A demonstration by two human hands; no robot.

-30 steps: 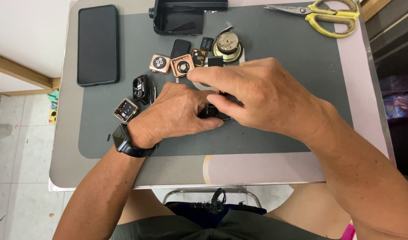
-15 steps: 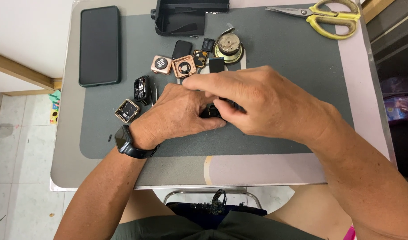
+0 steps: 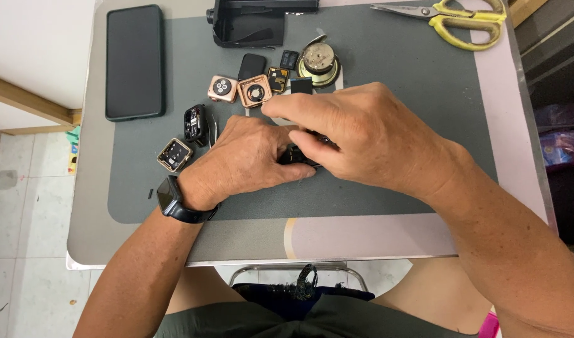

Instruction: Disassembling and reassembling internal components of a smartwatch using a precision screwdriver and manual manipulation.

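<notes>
black, boxy small part (image 3: 297, 154) pinched between both hands (image 3: 312, 147).

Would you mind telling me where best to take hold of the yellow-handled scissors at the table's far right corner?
Probably grip the yellow-handled scissors by their loops, coming from the right. They lie flat, blades pointing left toward the black tray, loops nearest the table edge and unobstructed.

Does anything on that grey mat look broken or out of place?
Yes. Several small watch cases lie opened up, such as the gold-rimmed case with its insides bare, and loose parts are scattered above both hands. The left hand and right hand pinch one small dark piece. Nothing looks spilled.
</notes>
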